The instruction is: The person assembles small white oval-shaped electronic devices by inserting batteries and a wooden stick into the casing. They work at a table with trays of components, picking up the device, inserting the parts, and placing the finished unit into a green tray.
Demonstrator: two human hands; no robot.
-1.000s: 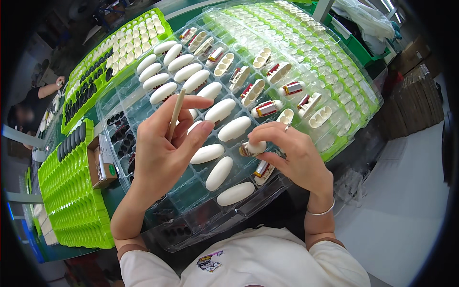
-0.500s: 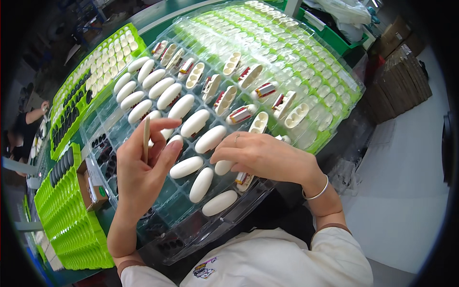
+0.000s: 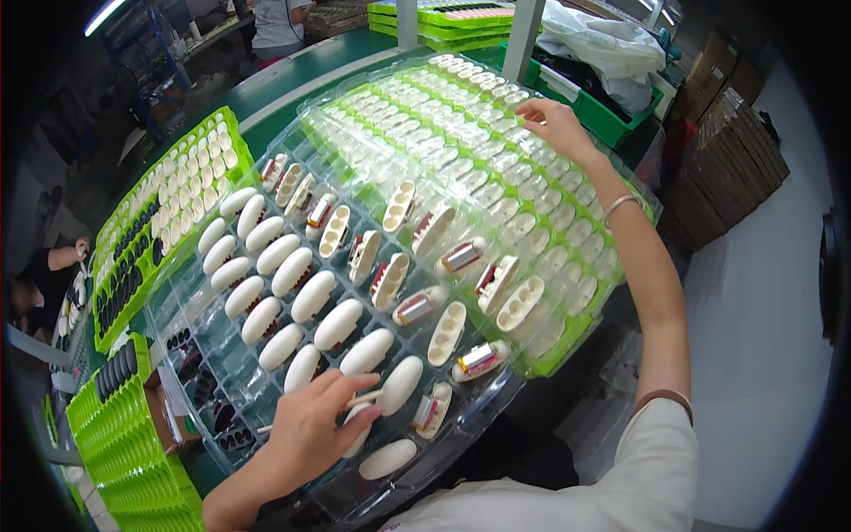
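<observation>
My left hand (image 3: 315, 430) is closed around a thin beige stick (image 3: 368, 398) at the near side of a clear plastic tray (image 3: 266, 390). Its fingers are beside smooth white oval shells (image 3: 401, 385). Farther right in the tray lie open cream shells with round hollows (image 3: 447, 333), and several white pieces hold silver, red and yellow parts (image 3: 479, 356). Stretched to the far right, my right hand (image 3: 560, 131) bends its fingers down over the far row of cream hollow shells (image 3: 483, 78) on a green tray (image 3: 541, 362). Whatever lies under those fingertips is hidden.
Green trays of cream and black pieces (image 3: 111, 270) line the left. A small cardboard box (image 3: 160, 412) sits beside the clear tray. Back right are a green bin (image 3: 612, 129) and stacked cardboard (image 3: 722, 168). A metal post (image 3: 521, 44) rises behind; other people work at the far left and back.
My right hand has gone from the near white shells to the far right row. The left hand has come lower and nearer, still with the stick. The view has tilted up.
</observation>
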